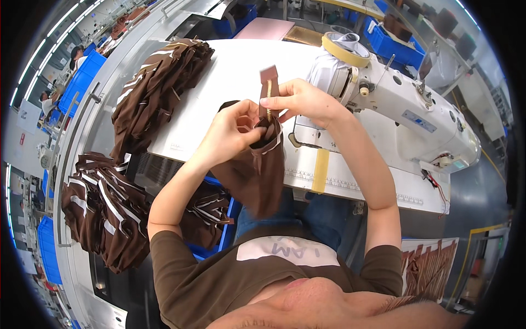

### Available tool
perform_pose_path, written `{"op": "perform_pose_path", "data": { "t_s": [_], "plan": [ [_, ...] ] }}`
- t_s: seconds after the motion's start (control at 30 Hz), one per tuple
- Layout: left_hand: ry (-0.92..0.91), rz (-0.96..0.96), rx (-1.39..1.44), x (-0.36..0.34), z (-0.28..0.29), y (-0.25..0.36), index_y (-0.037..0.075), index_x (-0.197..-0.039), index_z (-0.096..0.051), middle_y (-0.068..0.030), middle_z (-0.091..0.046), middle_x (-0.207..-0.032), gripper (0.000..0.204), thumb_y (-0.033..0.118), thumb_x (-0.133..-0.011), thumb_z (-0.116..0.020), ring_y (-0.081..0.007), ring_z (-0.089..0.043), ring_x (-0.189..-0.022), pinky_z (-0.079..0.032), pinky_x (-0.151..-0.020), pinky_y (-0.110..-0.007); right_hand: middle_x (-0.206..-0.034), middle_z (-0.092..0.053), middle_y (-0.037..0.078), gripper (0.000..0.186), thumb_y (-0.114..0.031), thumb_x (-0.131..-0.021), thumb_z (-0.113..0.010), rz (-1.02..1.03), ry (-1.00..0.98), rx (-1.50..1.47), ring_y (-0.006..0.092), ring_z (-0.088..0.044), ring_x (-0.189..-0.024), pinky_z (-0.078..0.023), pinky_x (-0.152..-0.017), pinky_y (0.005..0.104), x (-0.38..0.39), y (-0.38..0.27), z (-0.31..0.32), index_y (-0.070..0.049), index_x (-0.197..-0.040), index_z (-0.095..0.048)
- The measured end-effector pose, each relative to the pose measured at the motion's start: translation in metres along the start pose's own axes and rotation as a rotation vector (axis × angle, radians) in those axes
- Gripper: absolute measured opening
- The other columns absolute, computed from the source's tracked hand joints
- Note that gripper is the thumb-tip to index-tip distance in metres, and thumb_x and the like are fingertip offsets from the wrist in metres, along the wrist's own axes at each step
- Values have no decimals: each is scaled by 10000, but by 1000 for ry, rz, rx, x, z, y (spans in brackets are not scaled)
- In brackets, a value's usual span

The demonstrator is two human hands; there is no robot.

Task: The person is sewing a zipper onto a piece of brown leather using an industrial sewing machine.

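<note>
A brown fabric piece (257, 178) hangs from my two hands over the front edge of the white sewing table (230, 60). My left hand (235, 129) grips its upper edge, fingers curled into the cloth. Between thumb and fingers, my right hand (307, 101) pinches a brown zipper (269, 90) with gold-coloured teeth, whose upper end points away from me. The zipper's lower end runs down to the cloth near my left fingers; whether the two are joined there I cannot tell. Just right of my right hand stands a white sewing machine (405, 104).
Brown pieces with white strips lie in a pile (159, 82) on the table's left and a second pile (107, 211) below it. A blue bin (233, 216) stands by my lap. Yellow tape (320, 170) crosses the table's front. Brown strips (430, 268) lie at lower right.
</note>
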State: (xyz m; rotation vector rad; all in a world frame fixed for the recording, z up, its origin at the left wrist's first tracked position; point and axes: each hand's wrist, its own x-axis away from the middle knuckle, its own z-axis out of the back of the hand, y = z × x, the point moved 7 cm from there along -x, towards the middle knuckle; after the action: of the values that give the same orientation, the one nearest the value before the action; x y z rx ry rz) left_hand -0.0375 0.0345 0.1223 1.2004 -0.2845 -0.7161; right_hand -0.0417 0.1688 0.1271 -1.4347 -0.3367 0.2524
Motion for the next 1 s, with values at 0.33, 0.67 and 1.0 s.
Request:
{"op": "perform_pose_path", "data": {
  "t_s": [0.33,0.67,1.0],
  "plan": [
    [1,117,110,0,6,3,-45,-866,-670,-26,-658,-763,92,33,-830,-639,-56,-598,-719,-481,-653,-201,-879,-681,73,204,-73,-790,-683,91,250,-26,106,-617,-770,-493,-732,249,38,18,-15,13,-971,-646],
    [-40,166,223,6,0,1,-48,-847,-677,-13,-644,-726,105,43,-818,-633,-35,-554,-673,-447,-618,-180,-787,-638,5,85,-46,-854,-628,86,133,-35,35,-558,-717,-440,-633,196,53,14,-13,34,-871,-652],
    [-53,152,204,10,-5,4,-48,-848,-674,-4,-640,-723,85,17,-811,-634,-28,-558,-654,-445,-591,-177,-690,-611,-11,58,-11,-831,-632,96,175,55,15,-521,-666,-407,-572,192,66,-1,-15,45,-830,-618]
  ]
}}
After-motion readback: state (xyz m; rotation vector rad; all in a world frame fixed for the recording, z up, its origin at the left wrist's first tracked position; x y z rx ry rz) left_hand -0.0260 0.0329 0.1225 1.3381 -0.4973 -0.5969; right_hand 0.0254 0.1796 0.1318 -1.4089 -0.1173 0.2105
